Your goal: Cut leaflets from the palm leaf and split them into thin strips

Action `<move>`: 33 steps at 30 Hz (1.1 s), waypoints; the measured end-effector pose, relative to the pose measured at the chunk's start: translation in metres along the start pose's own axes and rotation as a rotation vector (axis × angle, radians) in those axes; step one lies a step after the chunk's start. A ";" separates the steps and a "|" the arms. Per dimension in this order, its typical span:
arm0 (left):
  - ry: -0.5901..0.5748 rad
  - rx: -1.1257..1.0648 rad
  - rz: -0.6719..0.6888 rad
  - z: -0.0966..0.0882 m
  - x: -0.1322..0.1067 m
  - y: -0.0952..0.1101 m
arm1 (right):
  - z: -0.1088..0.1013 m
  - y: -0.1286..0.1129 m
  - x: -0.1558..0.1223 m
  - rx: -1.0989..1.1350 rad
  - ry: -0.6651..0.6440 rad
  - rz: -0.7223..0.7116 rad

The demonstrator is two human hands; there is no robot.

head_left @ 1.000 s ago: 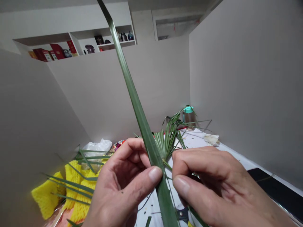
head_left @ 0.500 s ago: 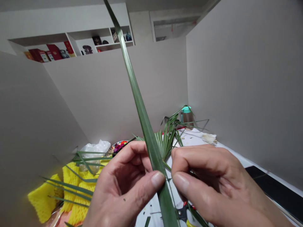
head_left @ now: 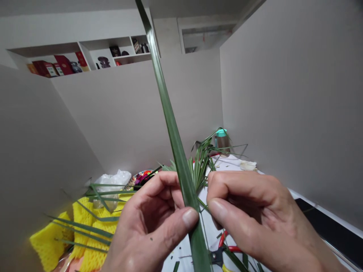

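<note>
Smooth grey panels [head_left: 130, 113] close off the far and right sides of a white table [head_left: 227, 162]. Above the table, the left hand [head_left: 154, 223] grips a glossy, flat leaf strip [head_left: 176, 149] between thumb and fingers; its long axis climbs away, leaning left and narrowing past a crease. Beside its right edge, the right hand [head_left: 249, 215] pinches; whether on anything, I cannot tell. Below lies a red-handled tool [head_left: 217, 257]; ribbed fronds [head_left: 200, 166] and a bottle [head_left: 222, 143] occupy the far right corner. Open room lies above both hands.
</note>
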State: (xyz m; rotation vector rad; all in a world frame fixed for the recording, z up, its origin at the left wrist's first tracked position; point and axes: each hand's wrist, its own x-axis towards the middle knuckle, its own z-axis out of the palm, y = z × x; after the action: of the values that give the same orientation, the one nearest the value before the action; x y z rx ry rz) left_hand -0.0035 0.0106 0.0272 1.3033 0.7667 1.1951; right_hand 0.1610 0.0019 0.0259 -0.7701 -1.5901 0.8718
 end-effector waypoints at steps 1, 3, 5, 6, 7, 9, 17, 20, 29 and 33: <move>-0.012 0.003 -0.002 0.000 0.000 0.000 | 0.000 0.000 0.000 0.003 0.008 -0.003; -0.028 0.006 -0.007 0.001 0.002 -0.001 | -0.001 0.001 0.001 0.012 0.015 -0.015; -0.050 0.004 -0.012 0.002 0.003 -0.001 | -0.002 0.002 0.002 0.027 0.010 -0.025; -0.062 0.001 -0.015 0.003 0.004 -0.001 | -0.002 0.003 0.002 0.035 0.005 -0.033; -0.063 0.000 -0.020 0.003 0.005 -0.001 | -0.002 0.003 0.001 0.046 0.002 -0.040; -0.082 -0.002 -0.027 0.001 0.005 -0.001 | -0.002 0.003 0.000 0.067 -0.005 -0.060; -0.103 0.064 -0.084 -0.001 0.003 -0.004 | -0.008 0.004 0.004 0.092 0.036 -0.105; -0.117 0.069 -0.077 0.003 0.004 -0.005 | -0.012 0.006 0.007 0.080 0.045 -0.114; -0.217 0.058 -0.268 0.004 0.005 -0.006 | -0.038 0.015 0.011 0.124 0.215 -0.141; -0.186 0.072 -0.276 0.010 0.004 -0.001 | -0.045 0.012 0.008 0.120 0.276 -0.183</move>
State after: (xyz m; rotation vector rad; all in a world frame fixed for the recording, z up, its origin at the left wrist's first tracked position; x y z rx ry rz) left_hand 0.0075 0.0110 0.0285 1.2985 0.8291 0.8215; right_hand 0.2043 0.0213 0.0250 -0.6196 -1.3283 0.6897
